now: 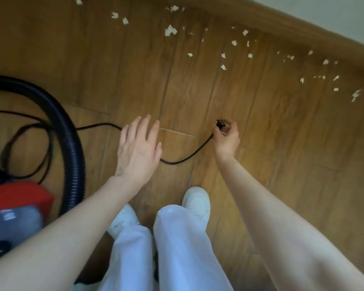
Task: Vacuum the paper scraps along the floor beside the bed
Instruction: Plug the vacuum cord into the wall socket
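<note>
Your right hand [226, 139] pinches the black plug [221, 123] of the vacuum's cord [185, 159] with curled fingers, while your left hand [138, 150] hovers flat above the wooden floor [135, 70], fingers straight and holding nothing. From the plug the cord sags, passes behind your left hand and runs to loose loops beside the red vacuum [19, 198] and its black ribbed hose [74, 143] at your left. Paper scraps [170, 30] lie scattered across the floor ahead, along the wooden bed edge [282, 24].
</note>
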Action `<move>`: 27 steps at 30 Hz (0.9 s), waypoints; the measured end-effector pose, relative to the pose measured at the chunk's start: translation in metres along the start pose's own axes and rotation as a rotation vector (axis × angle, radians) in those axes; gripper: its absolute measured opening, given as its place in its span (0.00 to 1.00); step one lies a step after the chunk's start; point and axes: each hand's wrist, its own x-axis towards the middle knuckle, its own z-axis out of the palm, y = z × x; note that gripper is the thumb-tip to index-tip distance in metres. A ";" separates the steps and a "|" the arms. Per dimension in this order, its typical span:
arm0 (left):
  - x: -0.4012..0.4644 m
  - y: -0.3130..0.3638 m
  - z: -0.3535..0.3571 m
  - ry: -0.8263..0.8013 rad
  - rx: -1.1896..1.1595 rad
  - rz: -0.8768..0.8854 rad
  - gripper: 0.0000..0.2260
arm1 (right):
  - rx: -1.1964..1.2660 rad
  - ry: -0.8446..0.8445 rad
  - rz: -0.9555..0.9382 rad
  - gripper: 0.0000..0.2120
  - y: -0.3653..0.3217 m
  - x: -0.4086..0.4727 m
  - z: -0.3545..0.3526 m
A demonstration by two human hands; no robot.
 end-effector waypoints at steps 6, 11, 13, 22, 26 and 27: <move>-0.033 0.007 -0.123 0.051 0.016 -0.079 0.20 | 0.313 -0.395 -0.245 0.09 -0.141 -0.103 -0.073; -0.080 0.018 -0.262 0.168 0.028 -0.266 0.18 | 0.255 -0.637 -0.492 0.07 -0.265 -0.213 -0.153; -0.104 0.023 -0.322 0.221 0.032 -0.346 0.19 | 0.154 -0.696 -0.628 0.09 -0.308 -0.260 -0.181; -0.252 0.030 -0.523 0.481 0.071 -0.695 0.20 | -0.010 -0.725 -1.201 0.06 -0.451 -0.453 -0.253; -0.314 0.009 -0.561 0.519 0.089 -0.808 0.19 | -0.041 -0.681 -1.407 0.07 -0.513 -0.527 -0.262; -0.325 0.000 -0.571 0.523 0.092 -0.836 0.20 | -0.054 -0.673 -1.438 0.07 -0.529 -0.544 -0.262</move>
